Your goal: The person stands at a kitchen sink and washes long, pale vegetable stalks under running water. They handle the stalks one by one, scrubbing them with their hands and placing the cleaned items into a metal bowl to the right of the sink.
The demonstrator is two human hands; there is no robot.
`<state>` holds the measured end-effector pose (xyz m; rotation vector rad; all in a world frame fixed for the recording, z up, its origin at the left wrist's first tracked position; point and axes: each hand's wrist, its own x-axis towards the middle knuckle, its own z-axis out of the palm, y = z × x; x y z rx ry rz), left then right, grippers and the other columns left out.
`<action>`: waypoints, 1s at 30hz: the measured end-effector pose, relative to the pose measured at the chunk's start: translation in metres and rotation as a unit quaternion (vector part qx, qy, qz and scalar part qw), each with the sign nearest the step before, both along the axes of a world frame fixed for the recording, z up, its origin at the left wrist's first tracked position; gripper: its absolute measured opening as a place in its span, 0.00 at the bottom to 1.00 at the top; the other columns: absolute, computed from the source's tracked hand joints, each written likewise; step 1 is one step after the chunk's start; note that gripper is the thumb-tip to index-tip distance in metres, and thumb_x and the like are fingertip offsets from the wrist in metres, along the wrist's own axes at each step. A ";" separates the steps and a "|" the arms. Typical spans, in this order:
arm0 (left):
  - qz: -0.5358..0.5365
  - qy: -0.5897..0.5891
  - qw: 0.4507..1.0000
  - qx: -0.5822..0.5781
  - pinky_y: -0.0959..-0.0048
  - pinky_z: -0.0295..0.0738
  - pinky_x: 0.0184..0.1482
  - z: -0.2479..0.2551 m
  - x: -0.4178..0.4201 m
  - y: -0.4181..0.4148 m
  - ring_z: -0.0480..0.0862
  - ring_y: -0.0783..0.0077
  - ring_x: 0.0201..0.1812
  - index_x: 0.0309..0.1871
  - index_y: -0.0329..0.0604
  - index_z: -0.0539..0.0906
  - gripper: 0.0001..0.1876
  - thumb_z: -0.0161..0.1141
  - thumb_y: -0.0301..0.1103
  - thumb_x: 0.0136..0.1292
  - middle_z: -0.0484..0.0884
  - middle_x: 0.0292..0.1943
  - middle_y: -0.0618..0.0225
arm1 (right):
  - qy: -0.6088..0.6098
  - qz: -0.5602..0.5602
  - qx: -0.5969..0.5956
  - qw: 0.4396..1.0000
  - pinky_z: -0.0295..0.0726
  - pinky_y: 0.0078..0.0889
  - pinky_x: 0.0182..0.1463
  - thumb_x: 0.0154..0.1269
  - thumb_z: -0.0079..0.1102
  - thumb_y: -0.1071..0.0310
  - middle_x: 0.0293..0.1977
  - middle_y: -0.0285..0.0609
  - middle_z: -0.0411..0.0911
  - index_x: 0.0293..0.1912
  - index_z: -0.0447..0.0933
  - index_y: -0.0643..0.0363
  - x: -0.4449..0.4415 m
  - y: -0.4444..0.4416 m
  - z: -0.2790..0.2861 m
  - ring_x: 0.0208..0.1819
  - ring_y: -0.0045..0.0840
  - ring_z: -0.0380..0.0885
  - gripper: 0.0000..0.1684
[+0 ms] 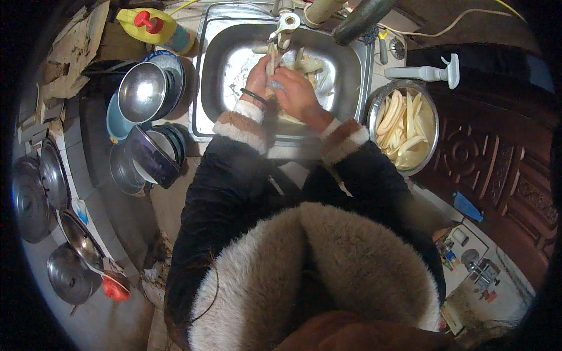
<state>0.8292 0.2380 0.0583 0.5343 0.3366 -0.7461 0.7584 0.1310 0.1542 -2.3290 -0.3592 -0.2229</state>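
Note:
Over the stainless steel sink [351, 83], below the tap [285, 30], both of my hands are close together. My left hand [257, 79], with a dark band at its wrist, grips a long pale vegetable piece [271, 66]. My right hand [298, 92] is closed on a small light-blue item [276, 84] against that piece; what it is cannot be told. More pale vegetable pieces [309, 66] lie in the basin behind and beside my right hand. To the right of the sink, a round metal bowl [434, 127] holds several long pale peeled pieces in liquid.
Stacked metal bowls [141, 92] and a blue basin [115, 118] stand left of the sink, with more pans [153, 158] nearer. A yellow bottle with red cap [153, 26] is at back left. A white spray bottle [417, 73] lies at right, near a yellow-and-grey handled tool [383, 48].

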 end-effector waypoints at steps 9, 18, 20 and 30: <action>0.040 -0.023 0.999 -0.008 0.80 0.70 0.27 0.010 -0.001 0.003 0.73 0.76 0.25 0.37 0.43 0.71 0.10 0.48 0.39 0.67 0.73 0.25 0.71 | 0.044 0.019 -0.037 0.998 0.70 0.38 0.46 0.45 0.57 0.75 0.38 0.42 0.73 0.38 0.75 0.56 0.003 -0.019 0.000 0.41 0.37 0.73 0.16; 0.064 0.030 0.992 0.105 0.69 0.69 0.50 0.040 -0.009 -0.007 0.77 0.66 0.43 0.47 0.40 0.75 0.24 0.35 0.49 0.70 0.80 0.39 0.62 | -0.055 0.014 -0.141 0.988 0.69 0.37 0.47 0.46 0.60 0.71 0.41 0.41 0.74 0.39 0.75 0.56 0.016 -0.004 -0.008 0.42 0.34 0.74 0.16; 0.058 0.047 0.990 0.116 0.67 0.70 0.51 0.046 -0.007 -0.004 0.78 0.64 0.43 0.47 0.39 0.76 0.26 0.33 0.50 0.68 0.80 0.40 0.62 | -0.047 0.017 -0.127 0.991 0.69 0.38 0.46 0.45 0.60 0.72 0.42 0.43 0.74 0.39 0.75 0.56 0.018 -0.002 -0.007 0.42 0.36 0.74 0.16; 0.062 -0.005 0.996 0.063 0.73 0.74 0.48 0.025 -0.010 -0.010 0.80 0.68 0.42 0.46 0.38 0.76 0.18 0.38 0.39 0.67 0.81 0.38 0.63 | -0.019 -0.078 -0.050 0.996 0.71 0.43 0.47 0.47 0.57 0.75 0.36 0.47 0.75 0.40 0.76 0.58 0.021 -0.004 -0.007 0.41 0.43 0.73 0.15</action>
